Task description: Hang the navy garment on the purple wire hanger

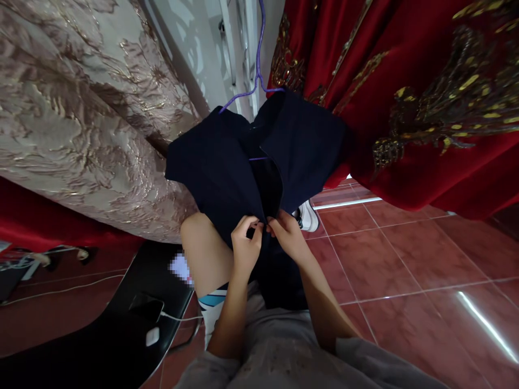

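Observation:
A dark navy sleeveless-looking garment [227, 156] hangs in front of me on a purple hanger [258, 70]. Its front gapes in a narrow opening that shows black inside and a bit of purple below the collar. At the bottom of this opening my left hand [246, 237] pinches the left edge with thumb and fingers. Close beside it, my right hand [287, 232] is closed on the right edge. The fingertips almost meet, and any small fastener between them is hidden. Below the hands the cloth drapes over my lap.
Pale brocade cloth [93, 119] hangs at left, red embroidered cloth [405, 81] at right. A black bench [93, 335] at lower left bears a phone [146, 308] with a white cable and a small white case [152, 336]. Red tiles [389, 254] cover the floor.

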A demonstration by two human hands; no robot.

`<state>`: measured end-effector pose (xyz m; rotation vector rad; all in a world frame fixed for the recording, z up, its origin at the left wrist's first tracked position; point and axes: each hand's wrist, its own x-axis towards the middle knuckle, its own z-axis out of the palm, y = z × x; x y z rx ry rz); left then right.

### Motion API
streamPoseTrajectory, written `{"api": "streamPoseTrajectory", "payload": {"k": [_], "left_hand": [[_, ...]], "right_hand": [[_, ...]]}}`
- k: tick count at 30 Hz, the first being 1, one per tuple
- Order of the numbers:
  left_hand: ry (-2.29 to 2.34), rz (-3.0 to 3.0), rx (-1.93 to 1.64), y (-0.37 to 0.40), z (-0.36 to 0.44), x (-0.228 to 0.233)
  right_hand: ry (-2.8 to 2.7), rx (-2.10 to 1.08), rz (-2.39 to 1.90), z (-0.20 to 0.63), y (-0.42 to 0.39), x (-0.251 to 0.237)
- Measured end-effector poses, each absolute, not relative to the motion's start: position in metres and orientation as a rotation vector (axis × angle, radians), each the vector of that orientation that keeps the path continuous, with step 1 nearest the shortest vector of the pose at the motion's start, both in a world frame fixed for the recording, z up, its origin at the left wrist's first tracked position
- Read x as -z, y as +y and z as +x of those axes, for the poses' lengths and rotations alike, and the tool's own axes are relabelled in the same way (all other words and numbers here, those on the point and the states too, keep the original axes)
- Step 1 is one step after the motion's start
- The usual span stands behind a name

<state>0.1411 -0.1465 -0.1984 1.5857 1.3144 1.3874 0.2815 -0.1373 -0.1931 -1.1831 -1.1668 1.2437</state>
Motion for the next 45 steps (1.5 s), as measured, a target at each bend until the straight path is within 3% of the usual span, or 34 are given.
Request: {"api": "streamPoseTrajectory", "payload": {"k": [11, 15, 19, 22, 26, 30, 34, 40, 43, 45], "left_hand": [[1.3, 1.742, -1.41, -0.155, 0.146, 0.19], [1.306, 1.774, -1.492, -0.142, 0.15, 0.201], [1.348, 1.838, -1.495, -0.123, 0.156, 0.214], [1.283, 1.905, -1.371, -0.12, 0.158, 0.204], [1.112, 2.076, -1.152, -0.118, 0.151, 0.154], [1.08, 2.096, -1.663, -0.091, 0.143, 0.084], [0.959, 2.305, -1.832, -0.064, 0.149, 0.04], [0.992, 2.407, -2.061, -0.056, 0.13, 0.031], [1.141, 1.902, -2.379, -0.024, 0.09, 0.043], [1.13, 1.256, -2.367, 0.004, 0.065, 0.062]], "right_hand": [[-1.094, -1.31, -1.135, 0.276, -0.14, 0.172], [-1.088, -1.307, -0.988, 0.279, -0.108, 0.117], [-1.086, -1.079, -0.815, 0.284, -0.065, 0.048], [-1.047, -0.988, -0.752, 0.284, -0.053, 0.026], [-1.078, -0.984, -0.769, 0.284, -0.061, 0.037], [-1.21, -0.951, -0.759, 0.283, -0.075, 0.041], [-1.261, -0.803, -0.745, 0.283, -0.08, 0.036], [-1.266, -0.701, -0.891, 0.282, -0.063, 0.098], [-1.292, -0.803, -0.952, 0.274, -0.061, 0.124], [-1.306, -0.859, -0.938, 0.266, -0.066, 0.129]]}}
